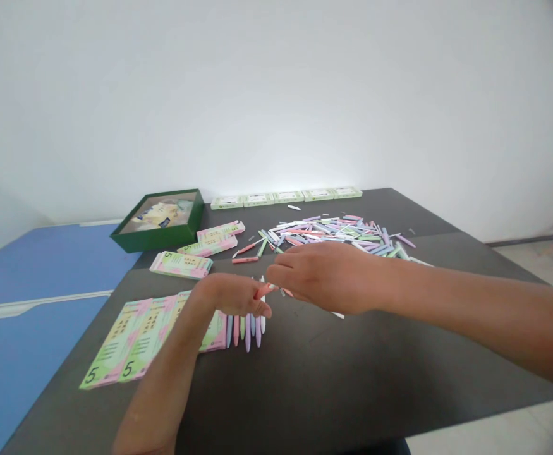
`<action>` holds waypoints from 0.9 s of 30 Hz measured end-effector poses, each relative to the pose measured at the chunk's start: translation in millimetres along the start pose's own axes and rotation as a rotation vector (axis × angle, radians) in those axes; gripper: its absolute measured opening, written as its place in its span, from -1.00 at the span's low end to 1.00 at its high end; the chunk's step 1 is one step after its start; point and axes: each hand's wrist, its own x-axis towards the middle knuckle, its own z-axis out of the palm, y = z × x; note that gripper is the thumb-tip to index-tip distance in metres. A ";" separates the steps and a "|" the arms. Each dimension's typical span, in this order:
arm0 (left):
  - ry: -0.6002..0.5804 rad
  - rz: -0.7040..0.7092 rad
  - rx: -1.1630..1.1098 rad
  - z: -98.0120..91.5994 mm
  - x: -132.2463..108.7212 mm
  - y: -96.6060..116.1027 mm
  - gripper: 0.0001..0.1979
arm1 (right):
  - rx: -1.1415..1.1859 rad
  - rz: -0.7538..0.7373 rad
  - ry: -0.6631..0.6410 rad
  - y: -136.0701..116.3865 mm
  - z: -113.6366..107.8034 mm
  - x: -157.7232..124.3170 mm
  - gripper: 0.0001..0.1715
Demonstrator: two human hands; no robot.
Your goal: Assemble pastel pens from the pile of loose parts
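My left hand (238, 296) pinches a small pink pen (265, 290) near the middle of the table. My right hand (321, 276) meets it from the right, its fingers closed at the pen's white end; whether they hold a separate part is hidden. Below my left hand lies a row of pastel pens (248, 332), side by side, beside flat green-and-pink packets (115, 344) marked 5. Beyond my right hand spreads a loose heap of pink, white, purple, blue and green pens (347, 232).
At the back left stands a green box (157, 240) with plastic bags inside. Several pale green boxes (257, 200) line the wall. More packets (181, 265) lie in front of the green box. A blue surface (34, 360) adjoins the dark table (352, 392) on the left.
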 end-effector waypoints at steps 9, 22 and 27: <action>-0.111 -0.022 -0.084 -5.8 -2.9 2.3 -0.69 | 0.083 0.198 0.160 2.7 -16.6 -19.2 -0.63; -0.077 -0.078 -0.078 -7.4 -6.7 -3.0 -0.55 | 0.292 1.285 -0.268 23.9 129.6 -123.2 -0.65; -0.084 -0.069 -0.105 -5.4 -8.0 -3.1 -0.53 | 0.409 1.367 -0.261 19.5 162.4 -119.1 -0.58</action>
